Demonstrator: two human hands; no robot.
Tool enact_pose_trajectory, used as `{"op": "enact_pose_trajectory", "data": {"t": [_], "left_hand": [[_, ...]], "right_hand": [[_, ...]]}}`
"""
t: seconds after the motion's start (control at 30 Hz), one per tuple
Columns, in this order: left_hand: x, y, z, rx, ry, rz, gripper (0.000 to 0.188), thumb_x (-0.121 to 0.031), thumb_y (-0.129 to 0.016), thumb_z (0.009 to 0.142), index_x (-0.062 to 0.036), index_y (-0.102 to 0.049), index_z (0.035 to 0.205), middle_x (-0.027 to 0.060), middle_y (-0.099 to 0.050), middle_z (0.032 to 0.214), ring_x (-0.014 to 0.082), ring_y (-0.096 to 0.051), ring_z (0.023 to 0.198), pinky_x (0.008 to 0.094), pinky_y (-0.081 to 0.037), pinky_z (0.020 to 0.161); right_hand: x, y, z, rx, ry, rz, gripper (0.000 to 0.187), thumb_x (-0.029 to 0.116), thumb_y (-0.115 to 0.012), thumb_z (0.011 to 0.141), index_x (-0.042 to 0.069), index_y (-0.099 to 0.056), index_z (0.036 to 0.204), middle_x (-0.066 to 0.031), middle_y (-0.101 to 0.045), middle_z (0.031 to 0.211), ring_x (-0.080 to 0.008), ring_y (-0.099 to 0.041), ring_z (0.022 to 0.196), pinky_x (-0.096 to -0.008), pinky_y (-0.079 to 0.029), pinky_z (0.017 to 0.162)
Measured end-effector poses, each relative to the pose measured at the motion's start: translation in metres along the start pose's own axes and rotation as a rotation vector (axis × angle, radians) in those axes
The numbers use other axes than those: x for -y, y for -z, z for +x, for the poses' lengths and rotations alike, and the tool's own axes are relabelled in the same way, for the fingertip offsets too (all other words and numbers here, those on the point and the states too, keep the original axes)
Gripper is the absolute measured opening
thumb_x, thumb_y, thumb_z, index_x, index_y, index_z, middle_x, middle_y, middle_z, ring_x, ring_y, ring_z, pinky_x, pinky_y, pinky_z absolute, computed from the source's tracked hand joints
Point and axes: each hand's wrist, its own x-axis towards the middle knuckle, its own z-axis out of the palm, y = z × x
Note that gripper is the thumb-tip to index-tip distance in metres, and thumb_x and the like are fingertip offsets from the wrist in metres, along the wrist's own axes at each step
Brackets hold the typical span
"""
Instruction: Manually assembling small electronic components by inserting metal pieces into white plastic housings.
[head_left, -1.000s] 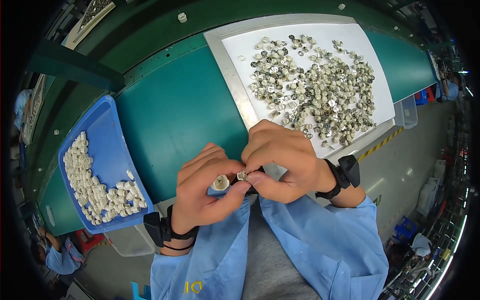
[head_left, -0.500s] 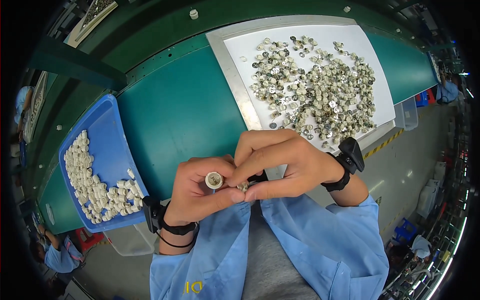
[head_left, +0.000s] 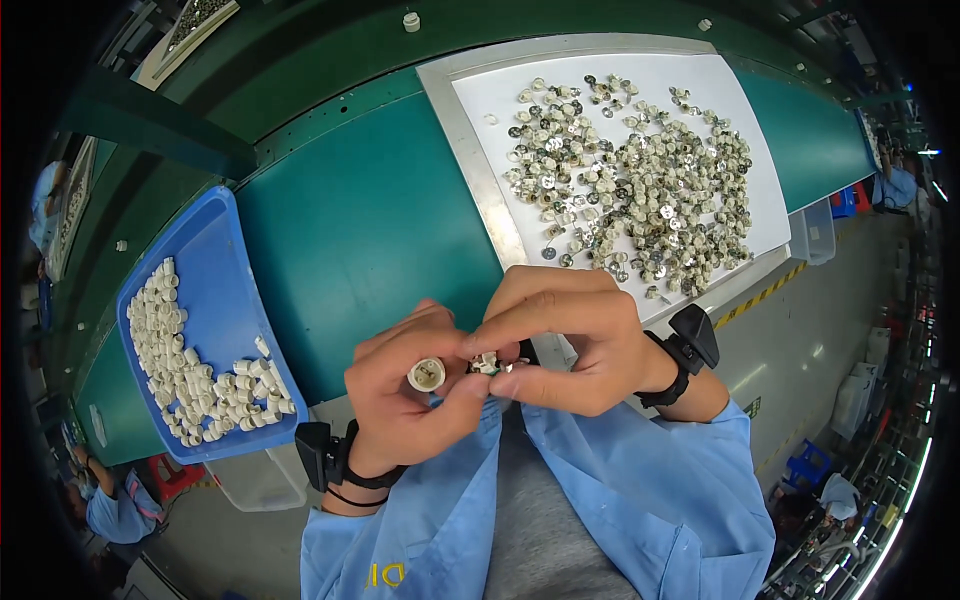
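Note:
My left hand [head_left: 405, 390] is closed around a white round cap [head_left: 427, 375], its open end facing up with metal inside. At its thumb and fingertips sits a small cream-and-metal part [head_left: 485, 363], which my right hand [head_left: 575, 345] pinches from the other side. The two hands nearly meet in front of my body. Fingers partly cover the part, so its full shape is hidden. Many similar small parts [head_left: 650, 190] lie heaped on a white metal-framed board [head_left: 483, 190] beyond my right hand. A blue tray [head_left: 225, 240] to the left holds many white caps [head_left: 160, 330].
A green work surface [head_left: 360, 220] runs between tray and board. Single white caps [head_left: 411, 22] stand along the far green strip. A clear bin [head_left: 262, 480] is below the blue tray. Other people in blue work at both sides, including one person [head_left: 120, 505] at lower left.
My hands have tilted and moved slightly nearer my body, and the small part shows more between the fingertips. The caps on the far strip have shifted right.

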Motion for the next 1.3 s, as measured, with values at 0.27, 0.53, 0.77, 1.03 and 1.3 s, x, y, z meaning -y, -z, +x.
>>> {"op": "enact_pose_trajectory", "data": {"t": [0.27, 0.53, 0.77, 1.03, 1.3], "left_hand": [[-0.012, -0.009, 0.012, -0.051, -0.224, 0.354, 0.020, 0.002, -0.077, 0.072, 0.0039, -0.068, 0.090, 0.0072, -0.059, 0.064, 0.0198, -0.048, 0.053, 0.0328, -0.034, 0.057], [-0.003, -0.015, 0.006, -0.133, -0.221, 0.308, 0.022, 0.001, -0.079, 0.071, 0.0044, -0.067, 0.090, 0.0063, -0.056, 0.062, 0.0203, -0.047, 0.052, 0.0332, -0.034, 0.056], [-0.008, -0.005, -0.008, -0.089, -0.009, 0.020, 0.040, 0.006, -0.069, 0.079, 0.0049, -0.057, 0.116, 0.0113, -0.057, 0.086, 0.0178, -0.054, 0.075, 0.0311, -0.037, 0.063], [-0.009, 0.004, -0.003, 0.093, 0.069, -0.056, 0.051, 0.009, -0.061, 0.085, 0.0037, -0.044, 0.132, 0.0175, -0.058, 0.105, 0.0215, -0.060, 0.094, 0.0329, -0.047, 0.080], [-0.007, -0.008, 0.003, -0.133, -0.146, 0.225, 0.045, 0.011, -0.073, 0.079, 0.0037, -0.056, 0.120, 0.0205, -0.065, 0.109, 0.0305, -0.071, 0.096, 0.0362, -0.057, 0.082]], "right_hand": [[0.002, -0.002, -0.007, -0.096, 0.023, -0.068, 0.022, -0.003, -0.072, 0.083, -0.006, -0.073, 0.105, -0.0163, -0.067, 0.093, -0.0190, -0.064, 0.076, -0.0285, -0.050, 0.066], [-0.001, -0.008, -0.012, -0.147, 0.051, -0.092, 0.022, -0.004, -0.069, 0.084, -0.006, -0.071, 0.106, -0.0168, -0.066, 0.098, -0.0191, -0.062, 0.080, -0.0288, -0.049, 0.070], [-0.001, -0.007, -0.011, -0.168, 0.043, -0.134, 0.020, -0.003, -0.069, 0.085, -0.005, -0.070, 0.104, -0.0166, -0.066, 0.099, -0.0206, -0.061, 0.080, -0.0317, -0.048, 0.072], [0.008, 0.011, 0.001, -0.095, 0.247, -0.351, 0.018, -0.001, -0.070, 0.084, -0.004, -0.069, 0.102, -0.0155, -0.068, 0.095, -0.0214, -0.061, 0.076, -0.0328, -0.046, 0.069], [0.009, -0.007, 0.000, -0.184, 0.209, -0.338, 0.020, -0.001, -0.072, 0.083, -0.003, -0.070, 0.103, -0.0152, -0.068, 0.094, -0.0214, -0.061, 0.074, -0.0324, -0.046, 0.066]]}}
